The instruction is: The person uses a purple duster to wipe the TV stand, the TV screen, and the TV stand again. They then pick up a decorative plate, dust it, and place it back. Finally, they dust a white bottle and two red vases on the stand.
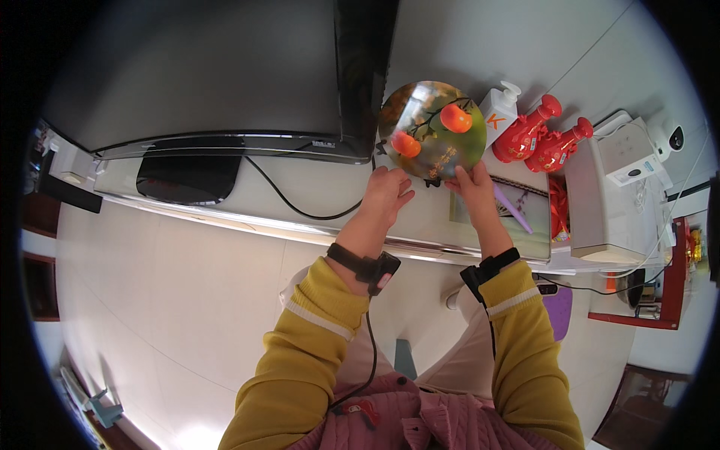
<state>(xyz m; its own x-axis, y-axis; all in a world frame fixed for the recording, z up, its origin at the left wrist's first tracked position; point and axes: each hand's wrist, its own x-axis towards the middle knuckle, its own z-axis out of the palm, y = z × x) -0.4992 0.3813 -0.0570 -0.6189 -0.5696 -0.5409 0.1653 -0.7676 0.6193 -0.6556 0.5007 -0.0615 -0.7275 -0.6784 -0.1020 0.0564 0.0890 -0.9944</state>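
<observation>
A round, glossy decorative plate [427,157] with orange persimmons on a green and brown ground stands tilted back on the cabinet top. Small black feet of a stand [433,182] show at its lower rim. At the plate's lower left rim is my left hand [388,193], its fingers loosely bent and thumb apart, with nothing seen in them. My right hand [475,187] closes on the lower right rim, its fingertips against the edge. Each wrist wears a black strap with a small device.
A large black television [217,75] stands close on the left, its cable [300,208] lying on the cabinet top [262,191]. To the right are a white pump bottle [499,112], two red vases [517,139], a purple stick-like object [512,208] and a white box [611,202].
</observation>
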